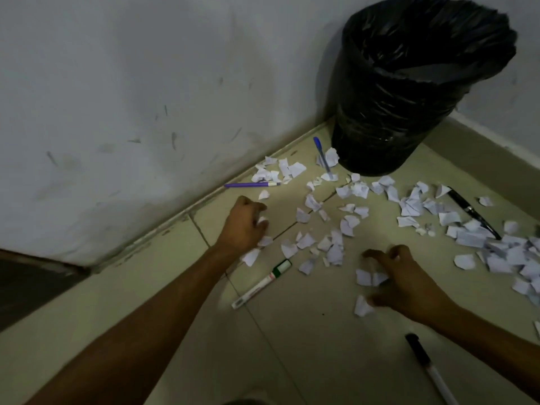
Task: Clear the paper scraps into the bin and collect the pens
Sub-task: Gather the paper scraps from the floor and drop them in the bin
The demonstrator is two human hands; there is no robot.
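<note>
Several white paper scraps [336, 247] lie scattered over the tiled floor in front of a bin [409, 92] lined with a black bag. My left hand [242, 226] rests on the floor with its fingers closed around a scrap. My right hand [400, 279] hovers over scraps with its fingers spread and curled. A green-capped white marker [263, 283] lies between my hands. A purple pen [251, 185] lies by the wall, a blue pen [321, 156] next to the bin, a black pen [473, 213] at the right, and a black-capped marker [426, 363] near my right forearm.
A scuffed white wall [146, 97] runs along the left and meets another wall behind the bin in the corner. A dark edge [29, 287] shows at the far left. Bare beige tiles [306, 346] lie in front of me.
</note>
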